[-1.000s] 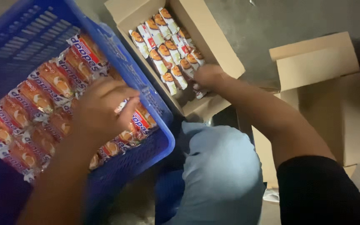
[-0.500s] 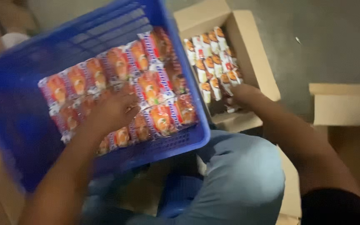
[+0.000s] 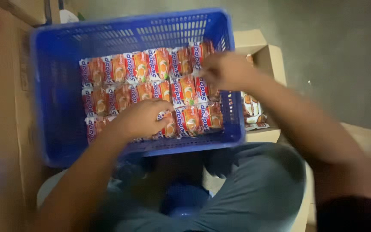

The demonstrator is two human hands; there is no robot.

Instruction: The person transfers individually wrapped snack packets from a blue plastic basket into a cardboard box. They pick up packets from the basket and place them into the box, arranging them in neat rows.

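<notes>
Packets [image 3: 151, 86] fill the blue crate [image 3: 56, 107]; left hand [image 3: 140, 120] presses them flat, right hand [image 3: 224, 71] seemingly pinches one, blurred. Hasty reaching could disarrange rows.

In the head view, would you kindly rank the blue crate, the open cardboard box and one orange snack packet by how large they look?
1. blue crate, clearly the largest.
2. cardboard box, though the crate hides much of it, so its full size is unsure.
3. orange snack packet, smallest by far.

One blue crate [image 3: 56, 107], one cardboard box [image 3: 275, 64], two hands; packets too blurred to count.
</notes>
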